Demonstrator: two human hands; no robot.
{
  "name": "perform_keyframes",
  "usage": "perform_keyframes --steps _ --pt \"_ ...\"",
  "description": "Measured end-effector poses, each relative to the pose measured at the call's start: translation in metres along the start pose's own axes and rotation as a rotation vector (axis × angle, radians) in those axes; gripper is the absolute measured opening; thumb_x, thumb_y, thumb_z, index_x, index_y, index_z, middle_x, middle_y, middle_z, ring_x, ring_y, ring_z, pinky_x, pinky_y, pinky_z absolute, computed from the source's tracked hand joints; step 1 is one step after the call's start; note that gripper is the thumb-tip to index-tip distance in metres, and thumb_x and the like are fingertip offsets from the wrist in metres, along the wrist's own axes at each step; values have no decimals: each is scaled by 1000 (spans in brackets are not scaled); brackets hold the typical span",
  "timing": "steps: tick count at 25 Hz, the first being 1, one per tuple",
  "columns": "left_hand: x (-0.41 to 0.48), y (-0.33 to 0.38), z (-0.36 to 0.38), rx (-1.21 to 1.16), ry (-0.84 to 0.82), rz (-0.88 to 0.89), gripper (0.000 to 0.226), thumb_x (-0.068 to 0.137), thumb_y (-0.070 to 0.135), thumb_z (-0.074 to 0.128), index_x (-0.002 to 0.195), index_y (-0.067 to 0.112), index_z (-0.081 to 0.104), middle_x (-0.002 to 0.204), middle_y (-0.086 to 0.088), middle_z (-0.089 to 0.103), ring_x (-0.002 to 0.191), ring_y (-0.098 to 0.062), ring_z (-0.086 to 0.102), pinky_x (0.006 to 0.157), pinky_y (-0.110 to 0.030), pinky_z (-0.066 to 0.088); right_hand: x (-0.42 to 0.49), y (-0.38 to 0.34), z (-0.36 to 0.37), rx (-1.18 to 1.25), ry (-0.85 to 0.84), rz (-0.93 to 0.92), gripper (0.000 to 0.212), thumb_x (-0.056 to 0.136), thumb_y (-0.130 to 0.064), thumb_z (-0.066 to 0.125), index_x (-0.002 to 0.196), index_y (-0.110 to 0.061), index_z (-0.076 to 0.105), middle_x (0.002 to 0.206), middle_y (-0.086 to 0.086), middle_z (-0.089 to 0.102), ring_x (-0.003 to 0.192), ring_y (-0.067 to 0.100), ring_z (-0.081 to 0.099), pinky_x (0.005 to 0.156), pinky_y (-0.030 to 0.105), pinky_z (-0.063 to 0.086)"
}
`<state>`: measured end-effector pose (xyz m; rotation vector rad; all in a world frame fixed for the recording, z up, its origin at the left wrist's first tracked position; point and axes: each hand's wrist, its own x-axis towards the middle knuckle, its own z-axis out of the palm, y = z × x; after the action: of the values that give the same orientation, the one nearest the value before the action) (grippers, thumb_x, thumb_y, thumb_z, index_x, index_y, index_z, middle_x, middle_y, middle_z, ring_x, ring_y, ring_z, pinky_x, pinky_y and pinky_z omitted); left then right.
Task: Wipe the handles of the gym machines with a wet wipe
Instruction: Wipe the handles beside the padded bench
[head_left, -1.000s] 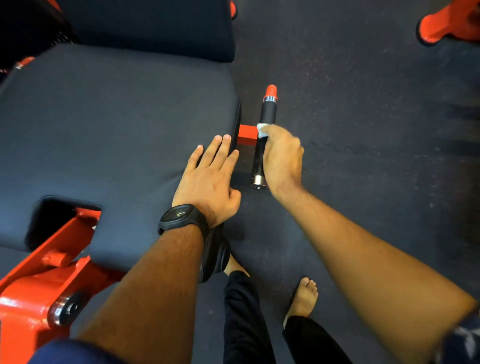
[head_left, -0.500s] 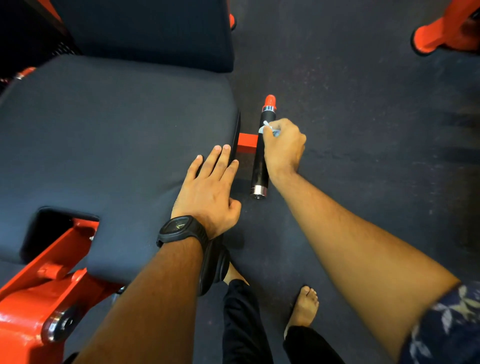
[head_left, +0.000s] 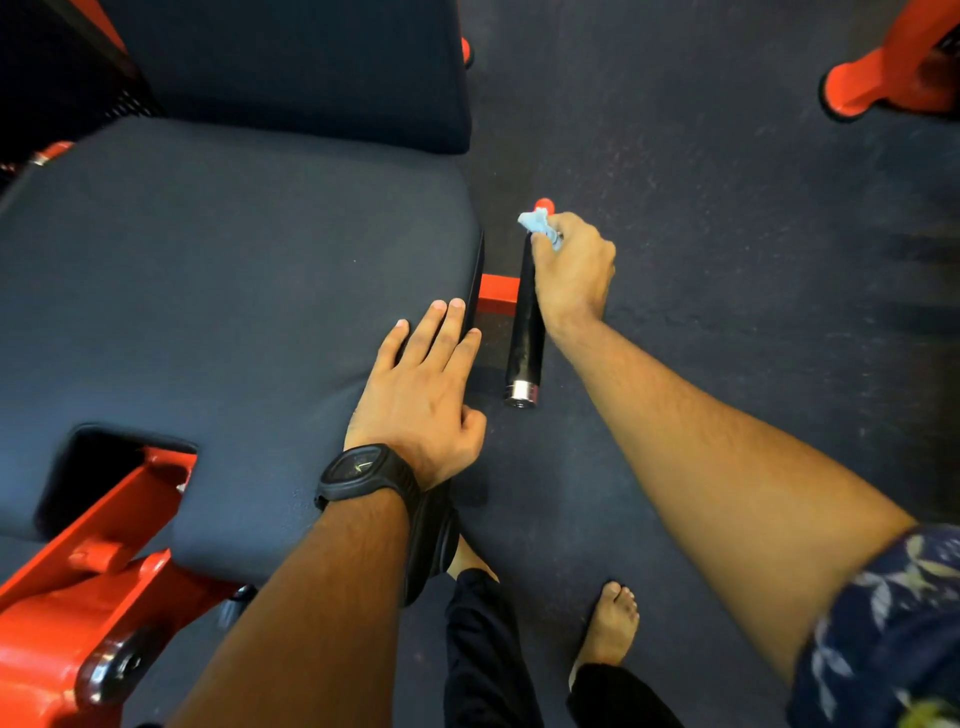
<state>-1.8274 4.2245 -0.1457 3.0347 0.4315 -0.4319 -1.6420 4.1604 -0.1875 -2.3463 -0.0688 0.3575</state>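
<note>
Half the handle hides under the right hand gripping the wipe; left hand lies flat on the seat.

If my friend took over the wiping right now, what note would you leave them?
Left hand: open, lying flat on the seat pad.
Right hand: grips the wet wipe at the far end of the black handle, beside its red cap.
Done: the handle below the hand looks shiny, so it has probably been wiped.
Left: finish the cap end, then go on to the other handles, none of which are in view.
</note>
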Motion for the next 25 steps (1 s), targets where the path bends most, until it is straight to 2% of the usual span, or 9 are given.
perform_keyframes --steps 5,8,10,12,14,16,19,22,25 --pt "1 0 0 -7 9 4 78 78 37 41 152 14 38 166 -9 19 154 -23 13 125 -47 12 -2 19 -6 -99 -145 -172 36 98 -15 49 123 -32 68 95 4 71 84 24 65 72 26 48" --pt "0 1 0 -6 14 6 77 77 37 42 151 14 40 165 -9 20 154 -23 14 124 -47 13 1 26 -3 -15 -107 -60 52 96 -5 40 132 -36 63 104 11 71 92 31 64 82 35 50" --pt "0 2 0 -4 6 7 78 77 37 42 152 14 40 166 -9 19 154 -23 13 124 -46 12 -21 25 3 5 -30 12 47 98 -6 41 131 -30 65 113 14 71 100 35 64 87 37 48" --pt "2 1 -1 -3 -1 4 78 78 37 41 153 15 38 166 -9 17 154 -23 11 125 -46 10 -35 25 9 154 -3 82 35 97 -15 49 122 -25 71 108 7 74 96 30 67 88 40 53" --pt "2 0 -1 -3 3 3 77 78 37 40 153 15 38 166 -8 16 154 -22 10 125 -46 10 -24 24 8 318 -36 168 21 88 -30 60 90 -23 79 79 -1 72 83 25 70 77 44 57" --pt "0 0 0 -5 -7 6 77 79 37 40 153 16 37 167 -8 15 155 -22 9 125 -45 9 -13 33 9 527 -120 343 31 80 -42 67 65 -15 69 59 0 65 78 35 74 61 43 55" --pt "0 0 -2 -9 -8 -5 77 79 37 39 153 16 37 167 -7 14 155 -22 8 125 -45 9 -33 36 5 730 -194 469 28 86 -21 64 83 6 64 80 18 73 83 48 70 68 43 49" --pt "2 1 -1 -14 -4 3 77 79 37 40 153 16 37 167 -8 15 155 -22 9 125 -46 9 -35 36 -8 856 -262 568 26 82 4 46 100 20 56 99 39 64 88 54 67 81 52 55" --pt "1 2 -1 -5 1 -4 76 79 37 41 152 16 39 166 -8 17 154 -22 11 125 -46 11 -57 32 -20 907 -279 634 18 88 9 45 93 10 62 88 18 66 71 29 74 80 43 59"
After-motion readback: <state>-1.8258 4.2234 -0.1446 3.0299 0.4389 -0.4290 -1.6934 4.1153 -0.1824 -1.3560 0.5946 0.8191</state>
